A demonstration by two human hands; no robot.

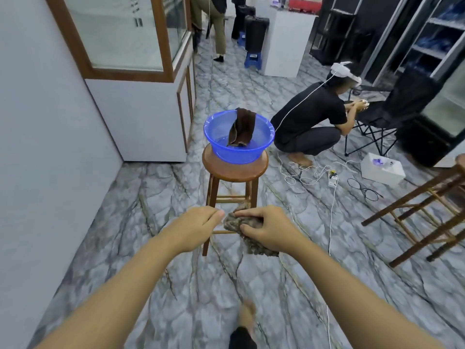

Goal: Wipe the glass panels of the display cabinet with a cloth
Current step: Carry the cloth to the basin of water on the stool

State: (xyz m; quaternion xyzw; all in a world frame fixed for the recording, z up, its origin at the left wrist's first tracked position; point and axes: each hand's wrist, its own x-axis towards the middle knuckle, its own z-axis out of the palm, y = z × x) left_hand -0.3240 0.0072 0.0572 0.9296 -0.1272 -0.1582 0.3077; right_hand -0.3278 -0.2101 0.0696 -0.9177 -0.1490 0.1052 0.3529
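Left hand point(198, 226), right hand point(266, 229) on cloth point(235, 221)

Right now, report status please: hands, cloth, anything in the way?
Right hand grips cloth; left hand at its edge, hold unclear. Cabinet glass ahead left, untouched. Stool with blue basin stands ahead.

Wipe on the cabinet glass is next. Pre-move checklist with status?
1. Wiping cloth held: ok, the right hand grips it.
2. Grip by the left hand: cannot tell; it is at the cloth's edge.
3. Cloth damp: cannot tell.
4. Glass panels in reach: likely not ok; the display cabinet stands ahead-left, beyond both hands.
5. Stool with basin: ok, right of the cabinet.
6. Cables: ok, on the floor on the right.
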